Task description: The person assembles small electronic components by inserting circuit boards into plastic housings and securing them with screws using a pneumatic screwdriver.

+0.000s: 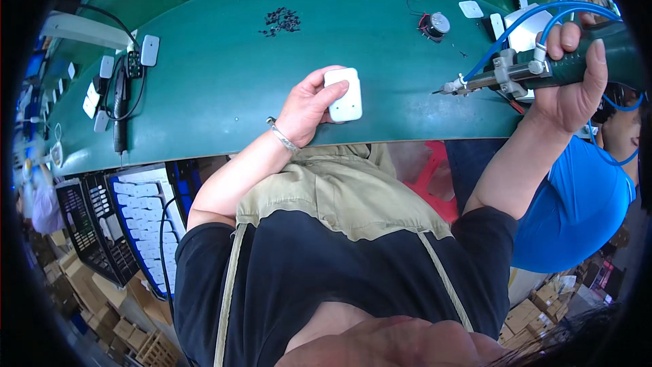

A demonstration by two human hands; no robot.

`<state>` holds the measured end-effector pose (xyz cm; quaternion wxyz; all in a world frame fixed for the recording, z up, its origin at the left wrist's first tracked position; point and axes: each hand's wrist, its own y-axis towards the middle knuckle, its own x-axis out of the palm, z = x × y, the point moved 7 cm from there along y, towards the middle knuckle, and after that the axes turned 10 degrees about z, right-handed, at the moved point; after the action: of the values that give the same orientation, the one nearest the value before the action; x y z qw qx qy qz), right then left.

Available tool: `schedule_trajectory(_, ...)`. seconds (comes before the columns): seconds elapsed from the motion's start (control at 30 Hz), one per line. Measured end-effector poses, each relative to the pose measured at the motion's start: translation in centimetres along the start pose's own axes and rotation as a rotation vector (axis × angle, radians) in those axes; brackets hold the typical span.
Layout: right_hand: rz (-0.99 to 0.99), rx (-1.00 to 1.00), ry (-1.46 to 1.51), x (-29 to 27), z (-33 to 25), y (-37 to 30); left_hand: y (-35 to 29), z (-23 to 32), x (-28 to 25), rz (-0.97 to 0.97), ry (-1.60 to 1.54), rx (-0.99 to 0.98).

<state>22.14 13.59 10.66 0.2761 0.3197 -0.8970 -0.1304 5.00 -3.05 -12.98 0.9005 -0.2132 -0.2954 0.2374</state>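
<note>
My left hand (pixel 304 107) is closed around a small white plastic casing (pixel 348 103) with rounded corners, held just above the table's near edge. The thumb presses on its top face, where small dark holes show. Out to the right, my right hand (pixel 567 98) grips a power screwdriver (pixel 519 75) with a dark green body and a metal nose. Its tip points left, over the table and apart from the casing. Blue air hoses (pixel 540 10) loop from the tool. A loose pile of small dark screws (pixel 280 22) lies farther back on the table.
On the green table (pixel 224 81), a round metal part with wires (pixel 438 25) sits at back right. At left are a black pen-shaped tool with a cord (pixel 120 105) and several white casings (pixel 149 50). A tray of white casings (pixel 146 214) stands below left. A person in blue (pixel 577 211) is at right.
</note>
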Motion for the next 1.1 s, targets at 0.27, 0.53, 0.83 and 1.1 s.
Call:
schedule_trajectory(0.27, -0.105, 0.057, 0.095, 0.5, -0.4, -0.4, -0.3, -0.9, 2.4, -0.237, -0.094, -0.146)
schedule_trajectory(0.53, 0.049, -0.048, 0.018, 0.1, -0.4, -0.4, 0.7, -1.1, 3.8, -0.276, -0.124, -0.152)
schedule_trajectory(0.83, 0.119, -0.065, 0.03, 0.7, 0.1, -0.5, 0.7, -0.5, 4.5, -0.295, -0.137, -0.173)
schedule_trajectory(1.1, 0.171, -0.072, 0.045, 1.5, 0.3, -0.6, 0.9, -0.2, 4.5, -0.281, -0.161, -0.146)
